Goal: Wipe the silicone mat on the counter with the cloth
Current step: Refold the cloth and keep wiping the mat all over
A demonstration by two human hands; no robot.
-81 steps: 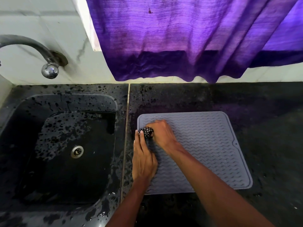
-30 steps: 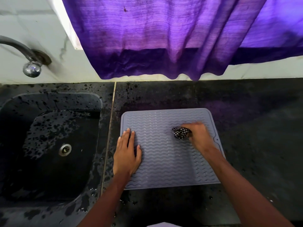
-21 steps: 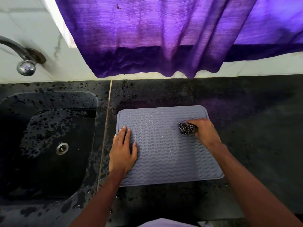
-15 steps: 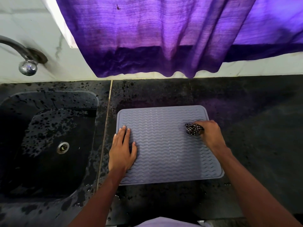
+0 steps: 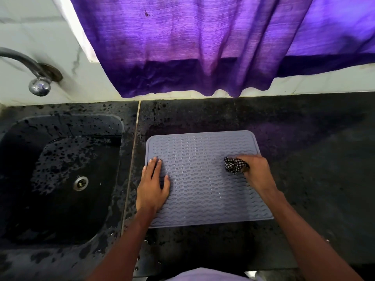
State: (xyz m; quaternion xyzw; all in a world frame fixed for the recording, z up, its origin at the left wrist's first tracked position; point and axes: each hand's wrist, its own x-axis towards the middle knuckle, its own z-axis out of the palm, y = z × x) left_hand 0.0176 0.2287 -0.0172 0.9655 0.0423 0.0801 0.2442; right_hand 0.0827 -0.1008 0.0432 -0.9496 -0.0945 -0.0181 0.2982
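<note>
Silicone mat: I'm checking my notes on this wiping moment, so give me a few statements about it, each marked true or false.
1. The left hand lies flat on the silicone mat. True.
2. The right hand holds a sponge. False: it grips a bunched checked cloth.
3. The mat lies inside the sink. False: it lies on the counter, right of the sink.
4. A purple curtain hangs above the counter. True.

A lilac-grey silicone mat point(image 5: 203, 191), ribbed with wavy lines, is being held flat on the dark, wet-speckled counter point(image 5: 314, 159) by the left hand point(image 5: 152, 185) at its left edge. A black-and-white checked cloth point(image 5: 233, 165), bunched into a wad, is being gripped by the right hand point(image 5: 257, 171) against the mat's right side.
</note>
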